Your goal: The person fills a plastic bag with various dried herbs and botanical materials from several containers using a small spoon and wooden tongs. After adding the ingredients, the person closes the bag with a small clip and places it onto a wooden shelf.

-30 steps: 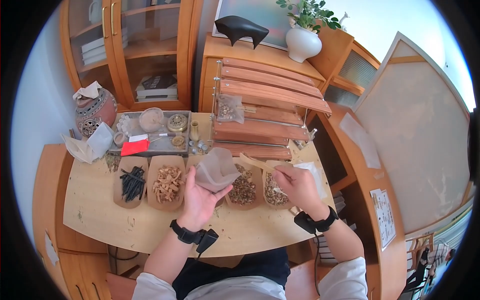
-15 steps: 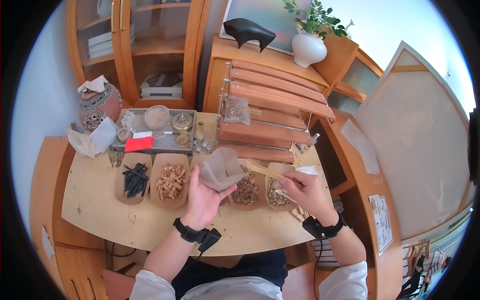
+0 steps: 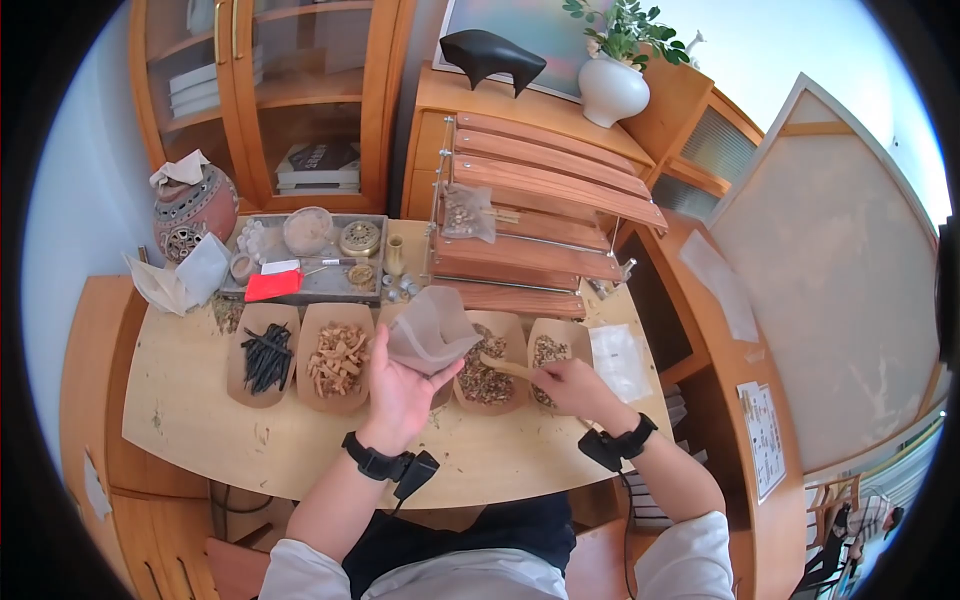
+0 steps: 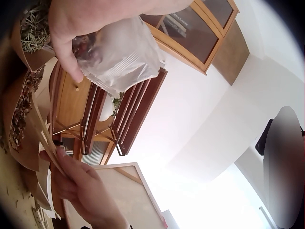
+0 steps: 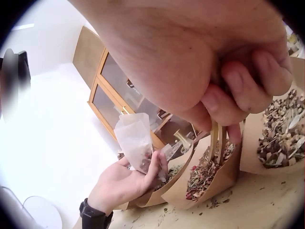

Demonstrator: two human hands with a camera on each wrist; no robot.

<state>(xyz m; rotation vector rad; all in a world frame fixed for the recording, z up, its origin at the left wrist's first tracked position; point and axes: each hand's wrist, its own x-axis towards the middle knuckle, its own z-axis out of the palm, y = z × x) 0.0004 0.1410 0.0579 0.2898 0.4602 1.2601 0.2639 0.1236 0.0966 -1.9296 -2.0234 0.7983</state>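
Your left hand [image 3: 398, 388] pinched the translucent sachet bag [image 3: 430, 332] above the paper trays near the table's [image 3: 200, 400] back edge, mouth tilted up. Your right hand [image 3: 572, 386] gripped wooden tongs [image 3: 505, 368], long axis pointing left into the mixed-herb tray [image 3: 487, 372]. A wooden rack [image 3: 520, 215] stood behind.

A translucent pouch [image 3: 432, 335], mouth up, is held above the kraft trays and seems to contain reddish bits. Wooden tongs [image 3: 506, 368] dip into the mixed-herb tray [image 3: 487, 375].
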